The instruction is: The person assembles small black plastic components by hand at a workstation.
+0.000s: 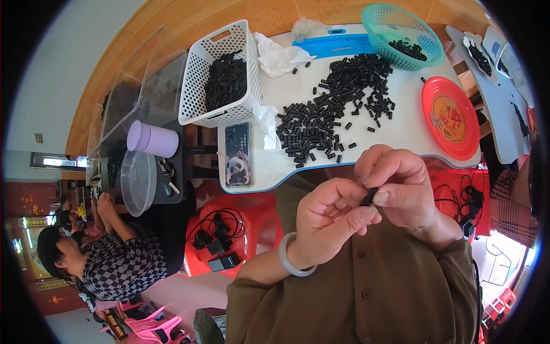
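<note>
Both my hands meet in front of my chest, just off the near edge of the white table (298, 92). Between the fingertips is a small black piece (370, 196), mostly covered by fingers. My left hand (335, 212), with a pale bangle at the wrist, pinches it from below. My right hand (401, 186) pinches it from the other side with thumb and forefinger. Beyond them a heap of small black cylindrical parts (323, 123) is spread across the table, some lying loose at its edges.
A white perforated basket (252, 74) of black parts stands left, near a phone in a panda case (238, 155). A green colander (432, 43), a red round tray (465, 123) and a blue tray (321, 47) lie around the heap. Another person (126, 258) sits at left.
</note>
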Motion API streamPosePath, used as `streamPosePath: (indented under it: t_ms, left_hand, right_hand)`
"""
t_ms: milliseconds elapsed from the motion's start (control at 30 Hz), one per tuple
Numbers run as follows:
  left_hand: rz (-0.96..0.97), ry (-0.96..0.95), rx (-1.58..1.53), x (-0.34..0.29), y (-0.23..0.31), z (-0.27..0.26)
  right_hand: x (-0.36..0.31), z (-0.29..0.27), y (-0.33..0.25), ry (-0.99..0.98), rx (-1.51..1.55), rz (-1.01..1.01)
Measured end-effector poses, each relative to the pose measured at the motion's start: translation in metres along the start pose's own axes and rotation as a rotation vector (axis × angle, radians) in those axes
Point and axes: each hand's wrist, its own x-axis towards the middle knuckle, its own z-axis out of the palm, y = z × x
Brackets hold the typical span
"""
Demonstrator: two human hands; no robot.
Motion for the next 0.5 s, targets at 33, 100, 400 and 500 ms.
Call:
streamPosePath:
  t_ms: [33,100,400,500]
  left_hand:
    - [0.01,-0.013,0.0,0.0,0.0,-0.001]
    - [0.021,-0.025,-0.001,-0.001,-0.001,-0.001]
    - [0.111,0.024,0.172,-0.009,-0.004,-0.002]
    - [0.131,-0.003,0.258,-0.01,-0.004,-0.003]
  right_hand:
    - [0.0,0.001,-0.001,0.002,-0.011,-0.008]
    - [0.0,0.001,-0.002,0.004,-0.02,-0.016]
    - [0.003,0.003,-0.014,-0.094,-0.453,-0.143]
    - [0.007,0.0,-0.015,-0.163,-0.591,-0.233]
